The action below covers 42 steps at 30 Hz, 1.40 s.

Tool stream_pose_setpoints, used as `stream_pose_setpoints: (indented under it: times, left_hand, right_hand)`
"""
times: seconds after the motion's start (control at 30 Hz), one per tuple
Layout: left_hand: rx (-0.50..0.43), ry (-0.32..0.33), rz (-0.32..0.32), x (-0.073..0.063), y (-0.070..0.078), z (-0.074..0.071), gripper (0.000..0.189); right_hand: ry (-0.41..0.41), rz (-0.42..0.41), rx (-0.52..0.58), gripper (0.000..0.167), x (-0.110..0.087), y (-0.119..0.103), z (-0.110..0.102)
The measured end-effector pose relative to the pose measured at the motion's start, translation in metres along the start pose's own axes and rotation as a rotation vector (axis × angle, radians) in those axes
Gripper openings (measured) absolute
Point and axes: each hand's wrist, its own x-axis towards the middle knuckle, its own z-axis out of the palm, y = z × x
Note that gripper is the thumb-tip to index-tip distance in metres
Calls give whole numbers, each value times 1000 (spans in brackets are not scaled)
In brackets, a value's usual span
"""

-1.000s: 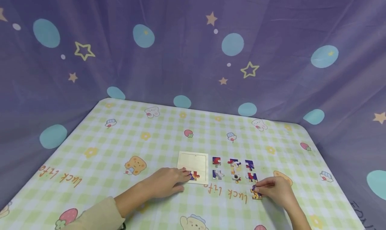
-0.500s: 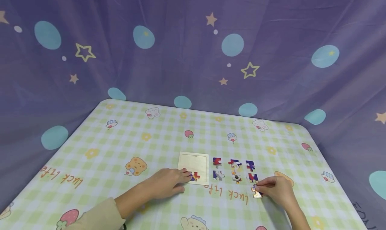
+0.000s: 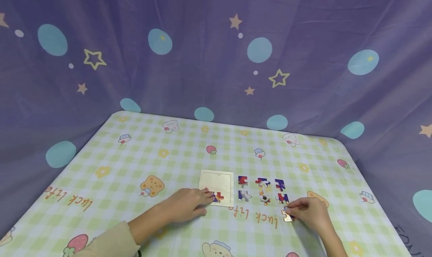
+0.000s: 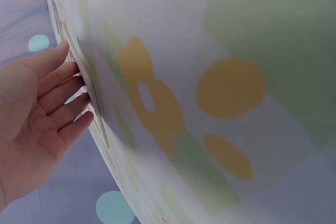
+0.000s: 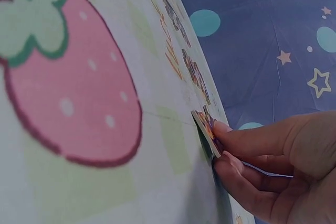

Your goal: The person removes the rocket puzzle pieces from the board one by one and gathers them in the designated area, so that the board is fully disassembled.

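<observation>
My left hand (image 3: pixel 189 204) rests its fingertips on the lower left of a square pale wooden puzzle tray (image 3: pixel 216 181). Purple and orange puzzle pieces (image 3: pixel 219 197) lie along the tray's bottom, partly hidden by those fingers. In the left wrist view, the fingers reach over the tray's edge (image 4: pixel 86 77), fairly straight. At the right, my right hand (image 3: pixel 310 212) pinches a jigsaw puzzle piece (image 3: pixel 287 215) between thumb and fingers, just below the loose pieces. The right wrist view shows this piece (image 5: pixel 209 132) tilted, with one edge raised off the cloth.
Several loose puzzle pieces (image 3: pixel 263 199) lie in rows right of the tray, picture side up. A green checked cloth (image 3: pixel 189 148) with printed cartoons covers the table. Behind it hangs a purple curtain (image 3: pixel 209 62) with stars and blue dots.
The piece in my right hand has tilted, and its face now catches a bright shine. My left hand stays on the tray, and the loose pieces lie as before.
</observation>
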Motion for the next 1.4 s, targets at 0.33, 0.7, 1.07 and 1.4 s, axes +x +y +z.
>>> stream_pose_setpoints:
  times: [0.33,0.7,1.07,1.4]
  left_hand:
    - [-31,4,13,0,-2,-1,39]
    - [-145,10,-29,6,-6,-6,33]
    - [-165,33,-5,1,-8,-6,28]
    - [-150,50,14,-5,-6,-7,27]
  right_hand:
    - [2,-3,-88,14,3,-9,-6]
    - [-41,-81,-14,11,13,-40,3]
    - [-109,-286,-4,11,24,-74,33]
    - [-225,-425,-18,11,36,-105,74]
